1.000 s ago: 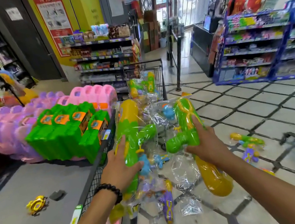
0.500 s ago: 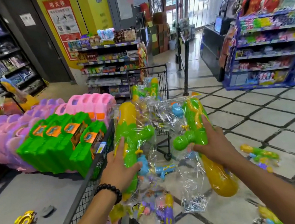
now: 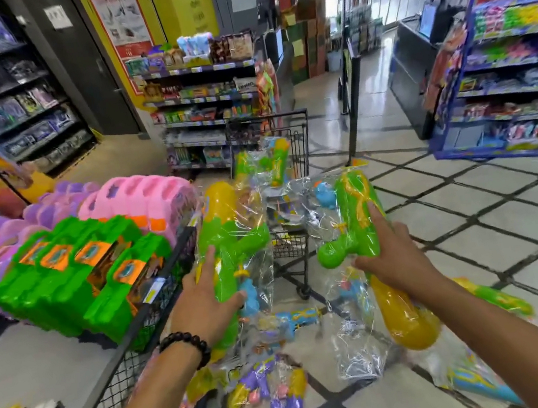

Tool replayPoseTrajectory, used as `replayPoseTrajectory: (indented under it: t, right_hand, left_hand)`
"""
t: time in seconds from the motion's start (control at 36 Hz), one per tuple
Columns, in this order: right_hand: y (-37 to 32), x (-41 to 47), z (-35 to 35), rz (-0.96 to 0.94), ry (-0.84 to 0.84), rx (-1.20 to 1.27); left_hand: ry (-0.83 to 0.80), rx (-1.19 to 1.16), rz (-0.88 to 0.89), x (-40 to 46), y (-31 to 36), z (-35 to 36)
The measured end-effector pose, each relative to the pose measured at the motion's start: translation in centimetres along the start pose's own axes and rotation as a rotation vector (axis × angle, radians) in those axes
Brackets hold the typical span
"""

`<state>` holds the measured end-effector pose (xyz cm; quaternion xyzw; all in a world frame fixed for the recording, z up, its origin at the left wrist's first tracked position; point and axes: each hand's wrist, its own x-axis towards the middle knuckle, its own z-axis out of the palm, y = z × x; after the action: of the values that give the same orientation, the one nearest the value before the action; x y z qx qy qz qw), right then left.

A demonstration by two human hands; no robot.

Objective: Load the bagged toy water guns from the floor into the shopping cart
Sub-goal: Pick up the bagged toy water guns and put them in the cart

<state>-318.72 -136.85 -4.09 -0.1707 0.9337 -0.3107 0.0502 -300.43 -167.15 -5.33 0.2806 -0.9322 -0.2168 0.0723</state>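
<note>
While both hands are carrying bagged toys at chest height, the left hand [image 3: 202, 303] is gripping a green and yellow plastic water gun in a clear crinkly bag [image 3: 228, 244], and the right hand [image 3: 389, 256] is clasping a second green and yellow bagged water gun [image 3: 357, 229] by its middle, yellow tank hanging down. The black wire shopping cart [image 3: 274, 154] is standing ahead between the two loads, already holding one bagged water gun [image 3: 263, 163] against its far wall. More bagged guns are lying on the tiled floor [image 3: 468, 203]: a purple and yellow one [image 3: 281, 399] by the left forearm, a small blue one [image 3: 294, 319] between the arms, and another [image 3: 495, 296] under the right forearm.

Judging from this, the step in hand is bringing both bags over the cart rim and letting them drop in. Doing it well is probably a matter of lifting high enough that the dangling tank and loose plastic are clearing the wire edge, laying the guns lengthwise rather than crosswise, and releasing one at a time so neither is sliding back out. The slippery film is likely to shift in the fingers, so a firm hold on the gun body itself seems wiser than on the bag.

Writing is scarce: a red and white poster [image 3: 121, 20] on the yellow wall is carrying print too blurred to read, and the orange labels on the green boxed toys [image 3: 74, 276] at left are equally illegible.
</note>
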Motion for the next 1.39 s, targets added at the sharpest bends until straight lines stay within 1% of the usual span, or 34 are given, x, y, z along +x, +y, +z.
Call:
replayPoseTrajectory:
  t: [0.22, 0.39, 0.5, 0.61, 0.72, 0.81, 1.03, 1.19, 1.33, 1.39]
  right_hand:
    - [0.5, 9.7, 2.4, -0.010, -0.036, 0.009]
    - [-0.7, 18.1, 3.4, 0.001, -0.036, -0.006]
    - [-1.1, 23.5, 3.2, -0.027, -0.004, 0.016]
    - [-0.8, 27.8, 2.9, 0.000, 0.000, 0.011]
    - [-0.3, 32.8, 2.9, -0.012, 0.028, 0.035]
    - [0.2, 36.1, 3.3, 0.002, 0.014, 0.058]
    - [3.0, 46.5, 5.1, -0.005, -0.046, 0.055]
    - [4.2, 54.3, 5.2, -0.018, -0.093, 0.104]
    - [5.0, 59.9, 6.0, -0.070, -0.117, 0.146]
    - [5.2, 61.5, 6.8, -0.075, -0.134, 0.154]
  left_hand:
    - [0.021, -0.029, -0.043, 9.6, -1.4, 2.0]
    - [0.024, -0.065, -0.075, 18.2, -2.1, 3.4]
    - [0.035, -0.117, -0.042, 24.3, -1.8, 3.5]
    - [0.023, -0.133, -0.039, 29.4, -1.0, 4.0]
    - [0.019, -0.115, -0.019, 33.8, 0.1, 5.0]
    - [-0.005, -0.103, -0.039, 36.5, 0.9, 6.1]
    - [-0.004, -0.081, -0.077, 43.5, 3.3, 8.9]
    - [-0.005, -0.080, -0.144, 48.1, 6.0, 9.2]
    - [0.018, -0.079, -0.180, 51.1, 7.8, 10.4]
    - [0.003, -0.090, -0.205, 51.7, 8.2, 11.3]
